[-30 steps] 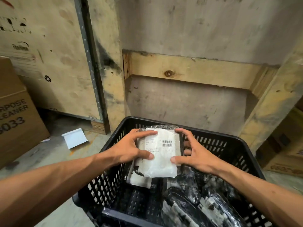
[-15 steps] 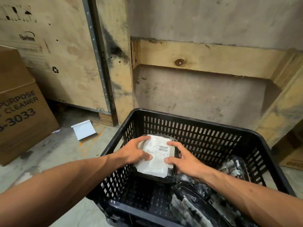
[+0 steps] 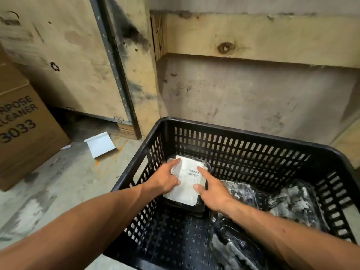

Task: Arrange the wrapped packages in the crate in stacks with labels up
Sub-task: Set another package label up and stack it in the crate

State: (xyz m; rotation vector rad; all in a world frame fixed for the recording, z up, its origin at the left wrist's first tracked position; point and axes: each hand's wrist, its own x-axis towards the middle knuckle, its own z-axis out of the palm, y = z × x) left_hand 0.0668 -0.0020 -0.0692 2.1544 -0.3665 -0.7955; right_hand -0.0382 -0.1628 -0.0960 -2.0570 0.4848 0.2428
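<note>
The package (image 3: pixel 187 182) looked light and soft, a flat black item in clear slick film with a white label facing up (barcode visible). Judged: film would slide under fingertips, so best held by the two long edges, thumb under or on the near corner, not by the loose wrap. It lay low in the crate (image 3: pixel 253 131), far-left corner, directly between both hands, seemingly on the floor or on another package (can't tell which).

Left hand (image 3: pixel 165 180) rested on its left edge, fingers spread and mostly straight, index along the far-left corner, thumb on the label. Right hand (image 3: pixel 212 190) touched the right edge, index straight and pointing across the barcode, thumb on the near-right part; other fingers hidden. Neither hand clearly curled round it.

Right of the right hand, more wrapped packages (image 3: pixel 292 201) lay jumbled, labels not showing.
</note>
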